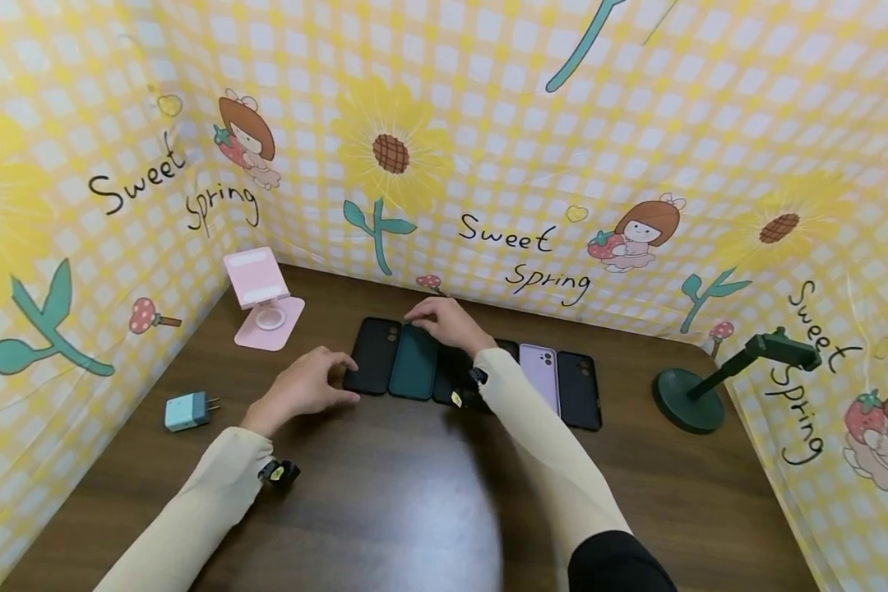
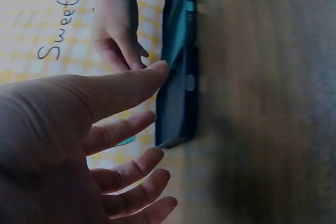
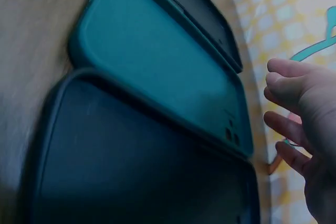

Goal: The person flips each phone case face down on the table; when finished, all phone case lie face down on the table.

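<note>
Phone cases lie side by side in a row on the brown table. At the left end is a black phone case, beside it a teal phone case. My left hand is at the black case's left edge, thumb and fingers spread apart with nothing between them. Over the top end of the teal case is my right hand, its fingers loosely bent and apart from the case in the right wrist view. The right forearm partly hides the dark cases in the middle. Further right are a lilac phone case and another dark phone case.
A pink folding phone stand stands at the back left, with a light blue charger plug nearer the front. On the right is a dark green stand with a round base. Yellow checked cloth walls the table's back and sides.
</note>
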{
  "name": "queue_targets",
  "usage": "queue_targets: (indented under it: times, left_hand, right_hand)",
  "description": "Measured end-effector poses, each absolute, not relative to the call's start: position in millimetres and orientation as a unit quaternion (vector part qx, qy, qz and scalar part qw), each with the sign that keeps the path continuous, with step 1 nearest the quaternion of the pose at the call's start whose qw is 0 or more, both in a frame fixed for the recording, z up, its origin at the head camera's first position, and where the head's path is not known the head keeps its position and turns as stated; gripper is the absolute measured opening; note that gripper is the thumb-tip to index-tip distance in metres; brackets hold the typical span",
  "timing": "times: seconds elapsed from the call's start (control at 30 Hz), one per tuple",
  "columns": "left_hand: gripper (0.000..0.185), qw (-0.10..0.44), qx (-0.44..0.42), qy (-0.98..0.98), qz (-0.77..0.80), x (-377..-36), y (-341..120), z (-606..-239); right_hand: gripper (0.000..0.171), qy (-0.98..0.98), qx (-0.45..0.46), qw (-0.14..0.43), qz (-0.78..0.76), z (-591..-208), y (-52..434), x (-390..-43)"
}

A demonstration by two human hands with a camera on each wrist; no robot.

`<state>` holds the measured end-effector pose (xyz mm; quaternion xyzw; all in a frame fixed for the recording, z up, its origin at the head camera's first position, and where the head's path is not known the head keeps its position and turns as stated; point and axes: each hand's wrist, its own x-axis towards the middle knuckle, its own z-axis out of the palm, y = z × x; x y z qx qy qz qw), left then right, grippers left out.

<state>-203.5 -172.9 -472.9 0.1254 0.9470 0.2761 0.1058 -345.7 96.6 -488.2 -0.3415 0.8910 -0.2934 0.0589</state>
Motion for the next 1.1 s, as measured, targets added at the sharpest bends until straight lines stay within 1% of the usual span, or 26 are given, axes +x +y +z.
queue_targets:
  times: [0.2, 0.4, 0.53, 0.73, 0.83, 0.97, 1.1]
  left_hand:
    - [0.030, 0.106, 0.120, 0.949, 0.270, -209, -172, -488]
    - [0.007, 0.095, 0.100, 0.955, 0.262, -212, -170, -495]
    - [0.007, 0.086, 0.104, 0.959, 0.248, -212, -170, -497]
    - [0.006, 0.055, 0.100, 0.962, 0.247, -210, -174, -494]
    - [0.006, 0.037, 0.111, 0.955, 0.273, -207, -177, -490]
    - [0.006, 0.016, 0.138, 0.936, 0.323, -204, -180, -485]
    - [0.006, -0.007, 0.154, 0.912, 0.381, -202, -180, -481]
  right_hand:
    - [0.025, 0.901, -0.333, 0.084, -0.266, -498, 80, -350]
    - [0.024, 0.910, -0.326, 0.074, -0.244, -500, 72, -353]
    - [0.026, 0.912, -0.304, 0.086, -0.260, -501, 70, -353]
    - [0.029, 0.899, -0.243, 0.118, -0.345, -502, 75, -352]
    - [0.029, 0.885, -0.229, 0.128, -0.384, -502, 78, -353]
    - [0.035, 0.858, -0.220, 0.137, -0.444, -497, 81, -353]
    - [0.038, 0.822, -0.207, 0.139, -0.512, -492, 82, -352]
